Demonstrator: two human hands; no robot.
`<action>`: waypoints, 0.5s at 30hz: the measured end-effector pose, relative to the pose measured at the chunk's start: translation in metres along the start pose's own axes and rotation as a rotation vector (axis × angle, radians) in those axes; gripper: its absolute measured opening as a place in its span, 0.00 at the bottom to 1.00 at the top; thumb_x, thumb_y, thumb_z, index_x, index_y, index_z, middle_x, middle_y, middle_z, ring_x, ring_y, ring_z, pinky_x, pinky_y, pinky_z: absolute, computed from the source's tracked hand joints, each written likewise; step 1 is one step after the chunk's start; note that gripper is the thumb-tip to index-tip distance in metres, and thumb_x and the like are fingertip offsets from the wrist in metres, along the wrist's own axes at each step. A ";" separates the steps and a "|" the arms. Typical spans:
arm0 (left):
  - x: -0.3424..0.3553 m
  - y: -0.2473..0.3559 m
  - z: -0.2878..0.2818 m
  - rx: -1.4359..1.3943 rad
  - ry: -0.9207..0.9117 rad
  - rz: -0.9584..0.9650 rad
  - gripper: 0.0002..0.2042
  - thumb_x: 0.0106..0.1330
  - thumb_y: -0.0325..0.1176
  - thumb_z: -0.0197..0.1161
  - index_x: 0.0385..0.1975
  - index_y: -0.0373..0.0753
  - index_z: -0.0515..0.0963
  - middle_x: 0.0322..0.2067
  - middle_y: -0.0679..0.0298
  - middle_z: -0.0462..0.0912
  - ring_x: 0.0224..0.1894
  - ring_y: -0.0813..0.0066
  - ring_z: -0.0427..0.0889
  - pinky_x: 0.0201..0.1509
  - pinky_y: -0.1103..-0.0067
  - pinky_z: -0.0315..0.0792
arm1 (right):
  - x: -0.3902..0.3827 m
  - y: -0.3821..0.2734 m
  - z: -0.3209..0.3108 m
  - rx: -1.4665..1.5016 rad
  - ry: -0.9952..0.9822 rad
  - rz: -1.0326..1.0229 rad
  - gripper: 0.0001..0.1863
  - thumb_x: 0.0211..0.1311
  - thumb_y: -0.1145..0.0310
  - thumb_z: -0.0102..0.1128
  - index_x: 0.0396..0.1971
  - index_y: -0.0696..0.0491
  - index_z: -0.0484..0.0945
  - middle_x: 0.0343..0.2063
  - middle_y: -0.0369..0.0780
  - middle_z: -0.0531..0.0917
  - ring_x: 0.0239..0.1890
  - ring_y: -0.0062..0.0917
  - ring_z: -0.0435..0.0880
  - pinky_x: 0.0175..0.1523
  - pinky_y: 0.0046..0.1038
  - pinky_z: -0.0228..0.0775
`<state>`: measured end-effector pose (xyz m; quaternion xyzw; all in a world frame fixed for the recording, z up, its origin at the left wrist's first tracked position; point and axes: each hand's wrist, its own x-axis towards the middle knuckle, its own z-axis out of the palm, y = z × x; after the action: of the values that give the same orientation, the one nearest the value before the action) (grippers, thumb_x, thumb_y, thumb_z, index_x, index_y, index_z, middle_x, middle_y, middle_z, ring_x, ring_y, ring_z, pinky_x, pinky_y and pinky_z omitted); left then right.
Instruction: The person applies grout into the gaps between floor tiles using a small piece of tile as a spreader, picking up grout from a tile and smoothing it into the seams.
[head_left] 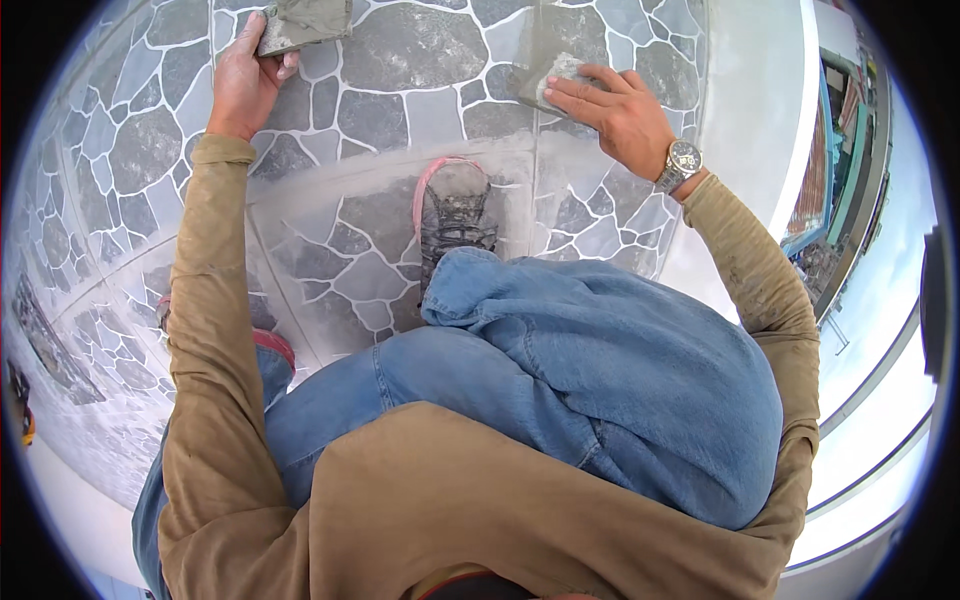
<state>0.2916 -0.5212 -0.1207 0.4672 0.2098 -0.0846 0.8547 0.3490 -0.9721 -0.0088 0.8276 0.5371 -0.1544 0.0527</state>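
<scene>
My left hand [247,88], dusted with pale powder, grips the edge of a small flat slab-like piece [305,24] at the top of the view. Wet grey cement lies on it. What the piece is made of cannot be made out under the cement. My right hand [622,118] rests its fingers on a grey, cement-coated pad [552,82], pressed to the floor tiles [412,48]. Damp grey smears surround the pad, along a straight tile joint [536,150]. The tiles carry a grey stone pattern with white lines.
My dusty shoe [458,205] with a pink edge stands on the tiles between my hands. A pale ledge [745,130] runs along the right side, with rooftops and an outdoor drop beyond it. A dark, long patch [50,340] lies at the far left.
</scene>
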 end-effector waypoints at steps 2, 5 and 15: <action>0.000 0.001 0.006 -0.002 0.043 0.007 0.17 0.82 0.40 0.44 0.47 0.32 0.75 0.36 0.59 0.82 0.27 0.73 0.72 0.30 0.79 0.63 | 0.006 0.006 0.011 -0.033 0.042 -0.081 0.41 0.54 0.82 0.58 0.69 0.35 0.70 0.70 0.22 0.70 0.69 0.27 0.68 0.59 0.31 0.67; -0.002 -0.001 0.009 -0.015 0.062 0.000 0.17 0.82 0.40 0.43 0.46 0.31 0.75 0.35 0.58 0.81 0.29 0.72 0.74 0.31 0.77 0.64 | -0.023 0.019 0.050 -0.024 0.000 -0.080 0.41 0.55 0.82 0.58 0.70 0.35 0.69 0.71 0.22 0.68 0.69 0.26 0.67 0.60 0.31 0.68; -0.014 0.016 0.004 -0.130 0.140 0.039 0.17 0.82 0.40 0.43 0.47 0.33 0.75 0.37 0.60 0.82 0.28 0.72 0.73 0.30 0.78 0.64 | 0.067 0.084 -0.017 0.075 0.281 0.196 0.32 0.48 0.80 0.56 0.58 0.47 0.78 0.52 0.40 0.84 0.54 0.40 0.80 0.56 0.40 0.74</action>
<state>0.2852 -0.5161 -0.1005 0.4194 0.2650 -0.0211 0.8680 0.4537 -0.9445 -0.0197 0.8908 0.4498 -0.0515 -0.0389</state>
